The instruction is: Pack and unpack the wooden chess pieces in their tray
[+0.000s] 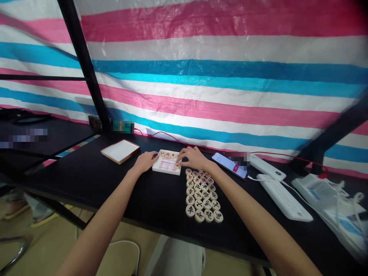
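Note:
A small white box (166, 172) lies on the black table, with a few round chess pieces along its back edge and pink line marks on its bottom. My left hand (146, 161) rests against the box's left side, thumb at the rim, apparently holding no piece. At the right side of the box, my right hand (192, 158) pinches a round piece (176, 165) between thumb and fingers. Just nearer than that hand, several round wooden pieces (198, 194) with red and black characters stand in rows, partly under my right forearm.
An open lid-like tray (120, 151) lies at the left. To the right are a lit phone (230, 165), white power banks (284, 197), cables and a white bag (330, 207). The black table's (115, 203) front edge runs below my forearms; striped sheeting (201, 92) hangs behind.

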`<state>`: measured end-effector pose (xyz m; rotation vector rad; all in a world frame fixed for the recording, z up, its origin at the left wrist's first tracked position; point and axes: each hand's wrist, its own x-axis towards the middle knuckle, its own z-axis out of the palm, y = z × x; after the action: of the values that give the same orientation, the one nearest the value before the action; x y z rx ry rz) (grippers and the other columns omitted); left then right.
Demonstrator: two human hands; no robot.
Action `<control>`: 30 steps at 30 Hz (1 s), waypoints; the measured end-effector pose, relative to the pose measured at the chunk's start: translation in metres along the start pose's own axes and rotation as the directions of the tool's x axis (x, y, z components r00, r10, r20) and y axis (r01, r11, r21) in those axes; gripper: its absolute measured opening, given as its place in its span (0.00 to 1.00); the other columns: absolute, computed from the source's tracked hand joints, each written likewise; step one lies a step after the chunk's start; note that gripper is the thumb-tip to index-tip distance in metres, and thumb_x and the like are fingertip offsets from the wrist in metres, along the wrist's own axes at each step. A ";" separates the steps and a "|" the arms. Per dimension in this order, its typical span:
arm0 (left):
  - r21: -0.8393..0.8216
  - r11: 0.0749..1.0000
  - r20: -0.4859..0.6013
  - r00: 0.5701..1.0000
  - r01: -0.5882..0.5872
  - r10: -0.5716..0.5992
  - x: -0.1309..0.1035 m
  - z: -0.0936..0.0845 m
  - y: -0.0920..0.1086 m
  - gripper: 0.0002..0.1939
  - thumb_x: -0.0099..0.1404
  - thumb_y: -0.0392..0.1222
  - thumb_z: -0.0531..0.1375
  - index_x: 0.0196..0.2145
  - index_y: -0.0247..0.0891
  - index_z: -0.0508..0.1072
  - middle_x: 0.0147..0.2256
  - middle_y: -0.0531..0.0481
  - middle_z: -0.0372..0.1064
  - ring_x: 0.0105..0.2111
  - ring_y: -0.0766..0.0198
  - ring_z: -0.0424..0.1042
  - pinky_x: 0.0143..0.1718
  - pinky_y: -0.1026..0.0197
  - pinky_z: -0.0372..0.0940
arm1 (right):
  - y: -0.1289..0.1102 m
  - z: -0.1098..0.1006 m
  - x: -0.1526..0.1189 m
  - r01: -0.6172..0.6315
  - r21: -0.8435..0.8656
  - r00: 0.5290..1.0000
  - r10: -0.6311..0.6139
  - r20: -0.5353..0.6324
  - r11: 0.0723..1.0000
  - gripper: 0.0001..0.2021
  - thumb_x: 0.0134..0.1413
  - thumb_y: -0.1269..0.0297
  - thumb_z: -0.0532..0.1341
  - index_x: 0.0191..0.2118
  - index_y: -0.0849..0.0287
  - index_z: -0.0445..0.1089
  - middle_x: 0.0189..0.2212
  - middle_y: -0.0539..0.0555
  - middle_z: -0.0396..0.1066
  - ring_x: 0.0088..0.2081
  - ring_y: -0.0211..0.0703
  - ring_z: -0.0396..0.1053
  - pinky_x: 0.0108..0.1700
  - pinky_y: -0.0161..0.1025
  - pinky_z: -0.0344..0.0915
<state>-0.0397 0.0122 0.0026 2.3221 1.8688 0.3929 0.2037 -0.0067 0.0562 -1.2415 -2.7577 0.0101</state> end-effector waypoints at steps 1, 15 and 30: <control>-0.001 1.000 -0.003 1.000 -0.004 0.004 0.000 0.000 0.000 0.23 0.64 0.53 0.44 0.50 0.43 0.68 0.39 0.46 0.72 0.40 0.57 0.70 0.38 0.62 0.62 | -0.002 0.000 -0.001 0.025 0.000 1.000 -0.025 0.002 1.000 0.12 0.55 0.51 0.55 0.38 0.46 0.74 0.44 0.50 0.67 0.43 0.45 0.59 0.41 0.40 0.48; 0.017 1.000 -0.020 1.000 -0.018 0.018 -0.001 0.000 0.000 0.24 0.64 0.54 0.44 0.49 0.42 0.68 0.39 0.45 0.72 0.40 0.54 0.70 0.37 0.59 0.63 | -0.003 -0.001 -0.007 0.052 -0.085 0.999 -0.053 -0.010 0.995 0.16 0.57 0.53 0.53 0.32 0.54 0.76 0.42 0.53 0.69 0.42 0.44 0.59 0.39 0.40 0.46; 0.042 0.999 -0.008 1.000 -0.021 0.021 -0.001 0.001 0.000 0.24 0.64 0.54 0.43 0.49 0.42 0.68 0.42 0.45 0.71 0.42 0.53 0.70 0.38 0.58 0.62 | -0.008 0.000 -0.001 0.089 -0.112 0.996 -0.090 0.003 0.990 0.16 0.57 0.54 0.53 0.32 0.54 0.76 0.46 0.53 0.67 0.44 0.44 0.58 0.40 0.41 0.47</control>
<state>-0.0400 0.0117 0.0019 2.3724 1.8754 0.3707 0.1984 -0.0122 0.0569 -1.1397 -2.8441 -0.1558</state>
